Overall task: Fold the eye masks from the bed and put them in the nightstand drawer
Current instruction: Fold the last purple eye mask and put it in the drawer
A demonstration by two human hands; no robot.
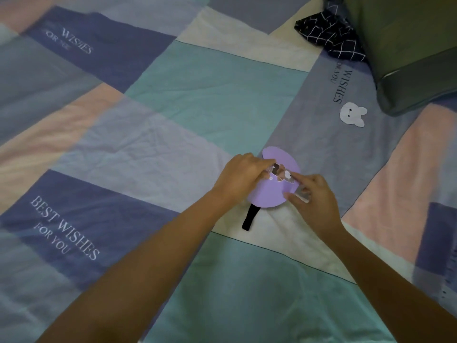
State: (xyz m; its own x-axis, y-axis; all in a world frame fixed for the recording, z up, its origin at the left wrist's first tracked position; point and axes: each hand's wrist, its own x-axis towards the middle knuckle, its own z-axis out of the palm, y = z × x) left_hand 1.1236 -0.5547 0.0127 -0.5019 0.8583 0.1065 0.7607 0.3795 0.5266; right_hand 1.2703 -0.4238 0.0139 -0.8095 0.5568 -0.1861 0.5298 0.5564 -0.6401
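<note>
A purple eye mask (pixel 270 194) with a small cartoon print lies on the patchwork bedspread (pixel 197 95), right of centre. Its black strap (pixel 249 219) sticks out below it toward me. My left hand (pixel 238 178) presses and pinches the mask's left side near the print. The fingers of my right hand (pixel 312 194) grip its right edge, where a greyish end shows under them. The mask looks partly doubled over, with one rounded lobe above the hands and another below.
A black cloth with a white grid pattern (pixel 329 35) lies bunched at the top right, against a dark green pillow (pixel 408 45). A white bunny print (pixel 352 114) is part of the bedspread. No nightstand is in view.
</note>
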